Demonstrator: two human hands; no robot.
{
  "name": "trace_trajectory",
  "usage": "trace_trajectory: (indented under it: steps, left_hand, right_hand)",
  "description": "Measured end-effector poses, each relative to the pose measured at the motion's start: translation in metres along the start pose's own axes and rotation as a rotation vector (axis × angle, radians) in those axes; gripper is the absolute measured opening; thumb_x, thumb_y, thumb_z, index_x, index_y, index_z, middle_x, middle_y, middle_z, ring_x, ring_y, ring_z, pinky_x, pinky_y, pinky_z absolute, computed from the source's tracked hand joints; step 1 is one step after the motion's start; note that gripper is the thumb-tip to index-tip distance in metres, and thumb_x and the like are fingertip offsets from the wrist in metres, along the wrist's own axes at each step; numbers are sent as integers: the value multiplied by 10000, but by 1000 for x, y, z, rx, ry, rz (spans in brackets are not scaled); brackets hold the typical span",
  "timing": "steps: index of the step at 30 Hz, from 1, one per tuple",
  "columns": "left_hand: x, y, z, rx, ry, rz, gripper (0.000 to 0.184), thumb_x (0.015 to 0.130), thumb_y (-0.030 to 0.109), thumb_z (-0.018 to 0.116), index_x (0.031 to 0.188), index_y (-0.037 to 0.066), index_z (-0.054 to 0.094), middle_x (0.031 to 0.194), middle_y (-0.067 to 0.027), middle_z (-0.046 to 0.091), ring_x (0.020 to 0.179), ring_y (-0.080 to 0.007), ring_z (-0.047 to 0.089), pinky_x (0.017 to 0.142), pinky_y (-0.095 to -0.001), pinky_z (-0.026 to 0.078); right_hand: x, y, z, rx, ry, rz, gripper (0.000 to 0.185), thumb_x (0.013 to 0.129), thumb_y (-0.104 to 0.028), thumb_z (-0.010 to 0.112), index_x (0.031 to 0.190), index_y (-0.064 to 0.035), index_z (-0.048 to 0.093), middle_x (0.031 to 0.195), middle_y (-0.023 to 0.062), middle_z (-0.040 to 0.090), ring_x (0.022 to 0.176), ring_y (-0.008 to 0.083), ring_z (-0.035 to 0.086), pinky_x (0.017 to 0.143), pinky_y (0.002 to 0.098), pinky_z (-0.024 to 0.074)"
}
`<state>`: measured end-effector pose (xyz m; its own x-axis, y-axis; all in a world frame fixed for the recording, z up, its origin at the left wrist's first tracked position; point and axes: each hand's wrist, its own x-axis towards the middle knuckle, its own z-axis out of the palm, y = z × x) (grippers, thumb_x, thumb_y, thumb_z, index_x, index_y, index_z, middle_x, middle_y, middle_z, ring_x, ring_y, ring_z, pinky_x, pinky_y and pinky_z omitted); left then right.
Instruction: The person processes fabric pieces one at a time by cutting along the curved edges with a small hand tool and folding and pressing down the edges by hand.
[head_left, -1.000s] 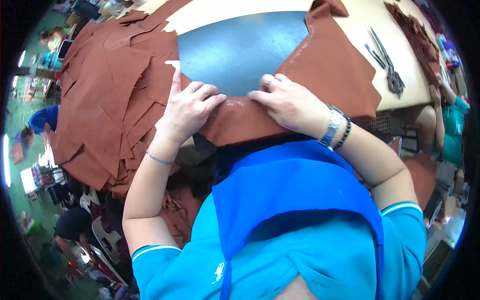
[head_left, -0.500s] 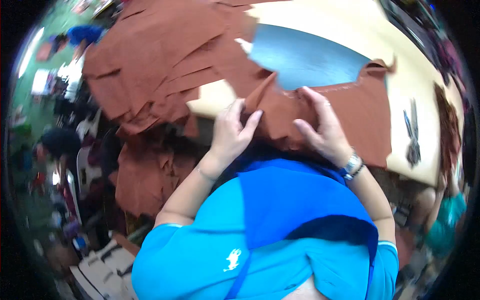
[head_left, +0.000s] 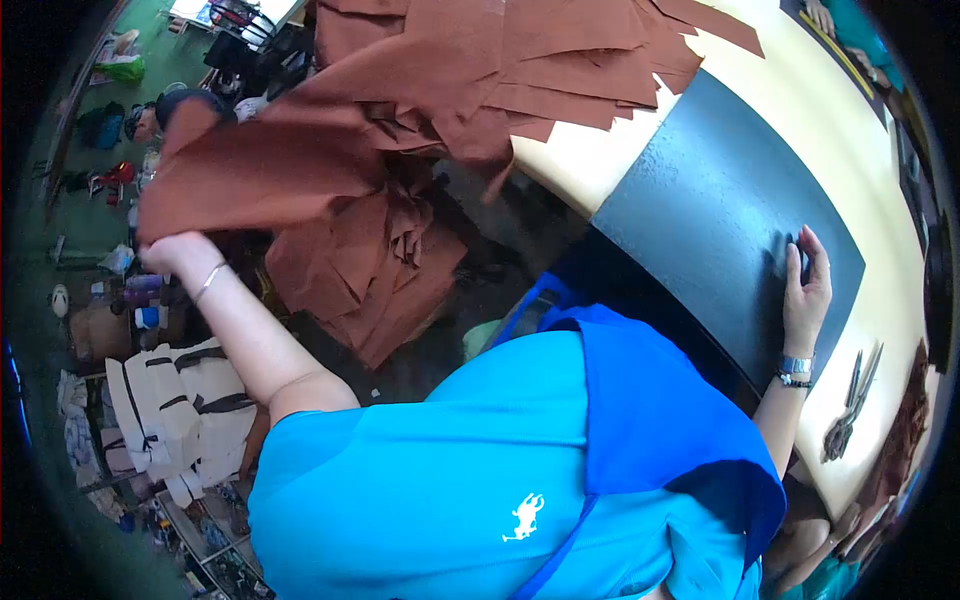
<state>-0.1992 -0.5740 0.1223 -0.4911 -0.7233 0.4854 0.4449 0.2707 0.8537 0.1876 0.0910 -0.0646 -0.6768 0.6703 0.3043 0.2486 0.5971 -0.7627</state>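
Material (head_left: pixel 260 175), brown and in one broad piece, spreads ahead and right of the left hand (head_left: pixel 180 255), which pinches its near edge. Well apart, the right hand (head_left: pixel 808 290) is over a dark board (head_left: pixel 700 200), thumb slightly parted from fingers, scissors (head_left: pixel 848 415) near its wrist on the pale surface (head_left: pixel 800 90).

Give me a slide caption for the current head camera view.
Left hand holding a brown sheet out to the side, right hand at the dark board, scissors lying nearby.
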Motion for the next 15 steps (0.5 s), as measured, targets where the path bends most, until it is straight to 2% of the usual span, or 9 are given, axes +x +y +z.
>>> trace_trajectory:
  steps: [3, 5, 7, 8, 9, 10, 12, 14, 15]
  left_hand:
    - [51, 9, -20, 116, 309, 569, 401, 1020, 264, 396, 1205, -56, 553, 1234, -216, 641, 1110, -329, 637, 969, -475, 491]
    - [37, 25, -7, 263, 238, 712, 389, 1026, 255, 391, 1186, -69, 537, 1219, -231, 639, 1092, -338, 639, 950, -482, 494]
    - [-15, 43, 24, 533, -59, 595, 349, 1036, 258, 405, 1139, -66, 480, 1145, -277, 628, 1039, -398, 632, 915, -499, 481]
    - [-19, 22, 35, 586, -168, 607, 337, 1033, 261, 426, 1123, -57, 491, 1115, -285, 625, 1029, -418, 624, 904, -486, 483]
    - [-29, -13, 47, 626, -279, 617, 326, 1030, 264, 447, 1106, -49, 501, 1084, -294, 621, 1018, -439, 617, 892, -473, 486]
    - [-28, -60, 54, 666, -437, 546, 346, 1039, 285, 442, 1090, -50, 511, 1086, -310, 616, 1032, -464, 602, 896, -468, 482]
    - [-60, -180, 51, 721, -848, 513, 385, 1049, 299, 424, 1095, -73, 510, 1144, -353, 592, 1080, -456, 591, 927, -489, 452]
    - [-114, -305, 29, 1649, -1364, 915, 553, 1061, 367, 387, 1421, -51, 418, 1452, -316, 434, 1387, -400, 405, 1129, -428, 348]
    - [-146, -342, 16, 1371, -1422, 486, 538, 1070, 305, 353, 1479, -44, 352, 1522, -247, 382, 1442, -318, 335, 1172, -386, 288]
  right_hand:
    - [0, -4, -1, -117, -40, -11, 374, 985, -157, 645, 1330, -22, 596, 1289, 128, 645, 1233, 201, 588, 1063, 333, 441]
    - [0, -5, 0, -142, -34, -20, 369, 977, -142, 653, 1321, -19, 601, 1282, 128, 648, 1222, 201, 594, 1057, 329, 445]
    - [0, -4, 0, -150, -30, -28, 363, 974, -138, 658, 1312, -18, 606, 1268, 126, 653, 1207, 200, 600, 1052, 327, 449]
    - [-1, -4, -1, -173, -43, -33, 355, 971, -133, 661, 1301, -14, 610, 1247, 124, 657, 1185, 198, 607, 1041, 324, 454]
    - [-1, -5, -1, -201, -45, -39, 348, 967, -128, 664, 1291, -10, 614, 1225, 122, 662, 1163, 197, 613, 1030, 321, 459]
    - [-1, -9, 1, -156, 5, -84, 331, 932, -130, 704, 1239, -19, 646, 1143, 124, 685, 1070, 211, 648, 944, 334, 499]
    - [-3, -18, 0, -181, 8, -86, 315, 914, -98, 704, 1210, -7, 644, 1133, 146, 681, 1062, 244, 653, 937, 345, 507]
    - [-3, -24, 0, -206, 8, -123, 315, 895, -78, 709, 1192, 0, 641, 1116, 160, 676, 1049, 276, 656, 935, 359, 511]
    - [-3, -27, -1, -234, 1, -154, 316, 885, -71, 711, 1184, 2, 639, 1107, 166, 674, 1041, 290, 656, 933, 367, 514]
